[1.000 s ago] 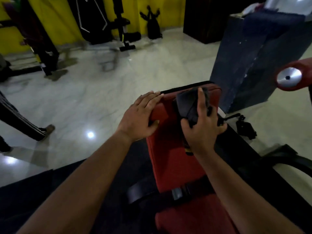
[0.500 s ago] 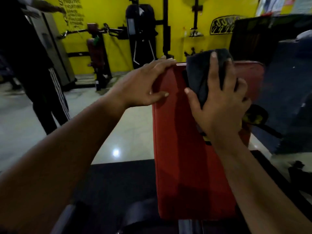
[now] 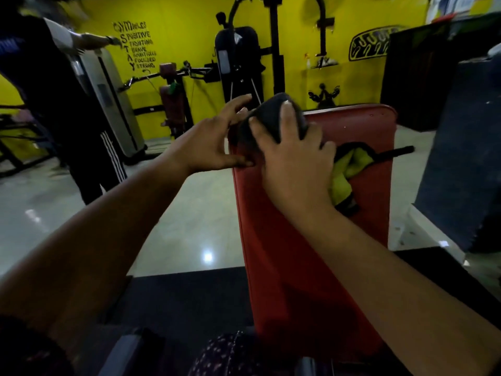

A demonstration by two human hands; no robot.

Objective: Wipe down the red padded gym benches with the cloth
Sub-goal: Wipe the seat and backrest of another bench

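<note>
At the top left corner of the red padded surface (image 3: 273,267), which stands tilted up and away from the person, the right hand (image 3: 295,164) has a bunched dark cloth (image 3: 271,115) clamped down against the padding. Its fingers are spread and bent over the wad, with the thumb curled round the near side. The cloth sits right on the rounded corner and covers it.

Just beside it, the left hand (image 3: 208,142) is at the left edge of the surface. It is released, with fingers stretched out straight towards the cloth and the thumb touching the edge of the padding. It grasps nothing.

A yellow piece of fabric with dark edging (image 3: 344,172) pokes out from under the far side of the right hand and lies on the red padding. I cannot tell whether it belongs to the same cloth.

Beyond the left edge, across the shiny pale floor (image 3: 189,213), another person in black trousers with white stripes (image 3: 89,147) stands by a grey machine. A black weight machine (image 3: 244,58) stands against the yellow wall (image 3: 184,23). A tall dark block (image 3: 466,147) stands off the right edge.
</note>
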